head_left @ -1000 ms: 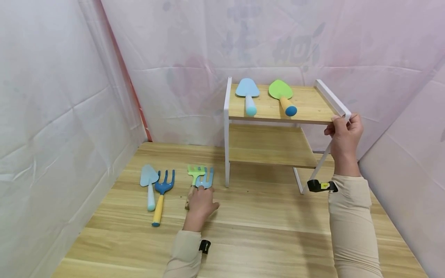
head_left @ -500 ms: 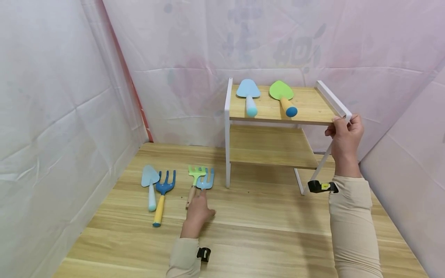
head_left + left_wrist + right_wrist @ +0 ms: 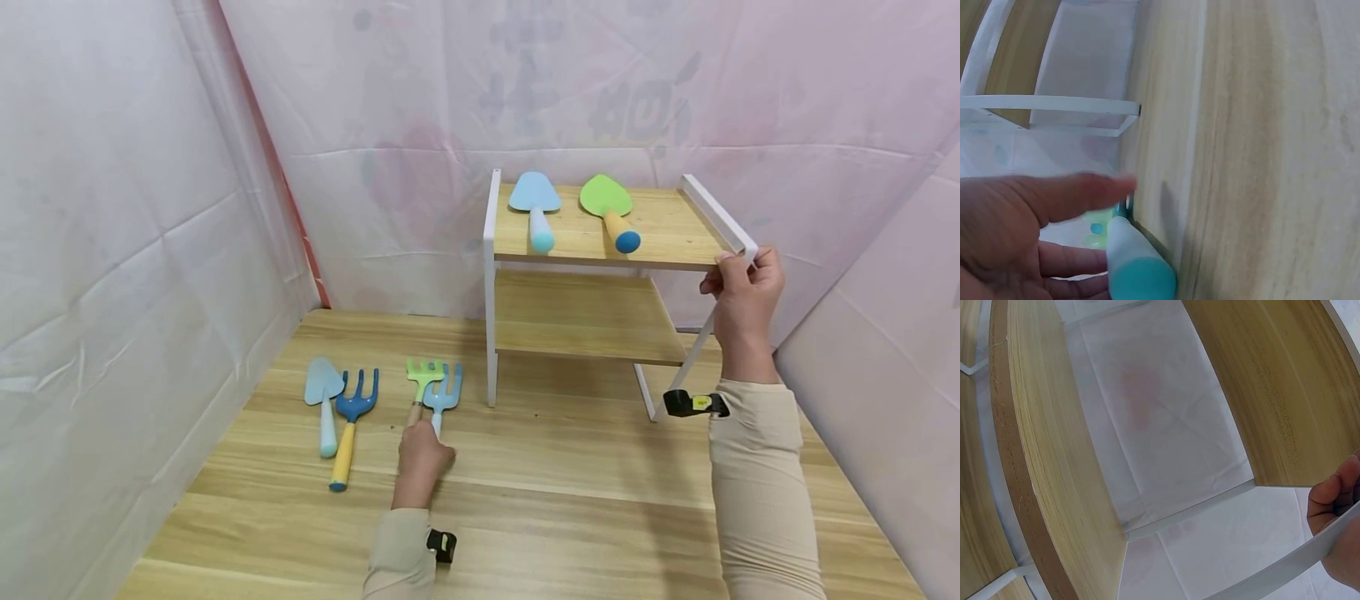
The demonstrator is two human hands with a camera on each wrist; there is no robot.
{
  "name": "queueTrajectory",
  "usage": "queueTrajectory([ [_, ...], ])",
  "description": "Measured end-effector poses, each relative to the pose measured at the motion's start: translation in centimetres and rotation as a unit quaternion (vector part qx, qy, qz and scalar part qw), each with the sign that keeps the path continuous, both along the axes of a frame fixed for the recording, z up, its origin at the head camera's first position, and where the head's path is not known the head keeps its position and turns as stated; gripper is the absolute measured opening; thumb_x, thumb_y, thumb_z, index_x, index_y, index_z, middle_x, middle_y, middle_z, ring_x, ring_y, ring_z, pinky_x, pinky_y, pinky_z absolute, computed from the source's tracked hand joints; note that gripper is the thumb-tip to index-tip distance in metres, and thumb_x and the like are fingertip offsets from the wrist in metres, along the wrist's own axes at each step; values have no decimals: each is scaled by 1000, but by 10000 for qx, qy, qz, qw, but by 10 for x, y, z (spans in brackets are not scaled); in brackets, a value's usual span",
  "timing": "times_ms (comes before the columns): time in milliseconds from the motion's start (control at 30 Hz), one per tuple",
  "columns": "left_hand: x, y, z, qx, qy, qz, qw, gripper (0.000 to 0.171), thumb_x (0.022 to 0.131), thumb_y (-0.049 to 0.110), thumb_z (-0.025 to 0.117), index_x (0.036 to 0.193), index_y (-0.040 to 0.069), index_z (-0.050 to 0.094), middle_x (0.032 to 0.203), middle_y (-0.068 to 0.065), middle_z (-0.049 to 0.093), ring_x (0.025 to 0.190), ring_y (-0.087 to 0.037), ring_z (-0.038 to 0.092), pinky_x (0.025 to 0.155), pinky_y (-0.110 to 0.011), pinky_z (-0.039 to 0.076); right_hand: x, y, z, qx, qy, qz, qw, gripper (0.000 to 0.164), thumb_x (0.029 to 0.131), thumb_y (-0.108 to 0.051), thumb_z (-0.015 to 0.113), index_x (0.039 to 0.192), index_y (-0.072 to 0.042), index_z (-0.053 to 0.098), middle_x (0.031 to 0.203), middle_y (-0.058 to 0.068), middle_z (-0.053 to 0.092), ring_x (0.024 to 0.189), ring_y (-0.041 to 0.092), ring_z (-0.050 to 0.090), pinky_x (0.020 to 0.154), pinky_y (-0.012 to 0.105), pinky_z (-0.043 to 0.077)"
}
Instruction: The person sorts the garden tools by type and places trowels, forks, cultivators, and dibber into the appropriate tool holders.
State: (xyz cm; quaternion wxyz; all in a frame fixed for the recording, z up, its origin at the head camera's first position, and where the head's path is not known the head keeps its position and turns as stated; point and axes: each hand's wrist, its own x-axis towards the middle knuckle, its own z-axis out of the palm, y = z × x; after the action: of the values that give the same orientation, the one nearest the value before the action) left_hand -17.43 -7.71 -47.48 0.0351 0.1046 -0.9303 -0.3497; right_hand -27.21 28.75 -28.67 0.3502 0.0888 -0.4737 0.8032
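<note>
My left hand (image 3: 422,454) is over the handle end of a light blue hand fork (image 3: 442,398) lying on the table. In the left wrist view its thumb is straight and stands off the fork's white handle (image 3: 1127,240), with the other fingers along the handle's far side. Just left of that fork, and partly against it, lies a green hand rake (image 3: 424,375); the hand hides the lower part of its wooden handle. My right hand (image 3: 746,300) grips the front right corner of a two-tier shelf (image 3: 585,259), around its white frame (image 3: 1291,569).
On the shelf's top board lie a light blue trowel (image 3: 535,193) and a green trowel (image 3: 606,196). A pale blue trowel (image 3: 323,383) and a dark blue hand fork (image 3: 355,406) with a yellow handle lie at the table's left. Fabric sheets (image 3: 390,75) enclose the table.
My left hand has drawn back toward the front edge, from the fork's head down to its handle, uncovering more of the fork. The right hand keeps its grip on the shelf.
</note>
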Motion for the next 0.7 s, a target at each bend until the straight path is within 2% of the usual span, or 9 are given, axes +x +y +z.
queueTrajectory([
  [67,0,0,-2,-184,-25,16,9998,38,53,-8,76,87,-17,61,137,-18,41,80,-35,57,61,-39,51,0,0,0,10,-16,1,10000,13,82,9,52,77,0,45,60,10,48,44,15,47,39,20,41],
  [200,0,-1,-4,-494,-80,15,9987,31,54,-11,74,81,-13,61,111,-20,55,71,-31,57,57,-38,50,0,0,0,-6,-41,17,10000,13,83,9,52,77,0,45,60,10,48,44,15,47,39,20,41],
  [300,1,-2,-5,-461,-187,74,9987,23,59,-10,71,79,-10,60,86,-21,57,64,-29,54,53,-39,47,0,0,-1,-7,-45,17,10000,13,82,9,53,78,0,45,60,10,48,44,15,47,39,20,41],
  [433,3,-2,-4,-210,-237,247,9992,16,66,-1,69,75,-8,58,78,-21,51,60,-29,51,48,-40,44,0,0,-1,17,-22,2,10000,13,82,9,53,78,0,45,60,11,48,44,15,46,39,20,41],
  [500,3,-2,-3,2,-78,377,9993,15,69,2,67,77,-9,58,78,-21,49,60,-30,51,48,-41,44,1,0,0,22,-11,-9,10000,13,82,9,53,78,0,45,59,11,48,44,15,46,39,20,41],
  [567,2,-2,-2,212,239,520,9981,21,72,2,65,88,-11,60,79,-22,52,62,-33,54,50,-44,45,1,0,0,21,-4,-16,10000,13,82,9,53,78,0,45,59,11,48,44,15,47,39,20,41],
  [700,0,-2,-1,538,845,776,9919,24,75,0,65,97,-9,62,79,-23,61,68,-37,59,55,-50,47,1,0,0,0,-14,-9,10000,12,82,9,52,78,0,45,59,10,48,44,15,47,39,20,41],
])
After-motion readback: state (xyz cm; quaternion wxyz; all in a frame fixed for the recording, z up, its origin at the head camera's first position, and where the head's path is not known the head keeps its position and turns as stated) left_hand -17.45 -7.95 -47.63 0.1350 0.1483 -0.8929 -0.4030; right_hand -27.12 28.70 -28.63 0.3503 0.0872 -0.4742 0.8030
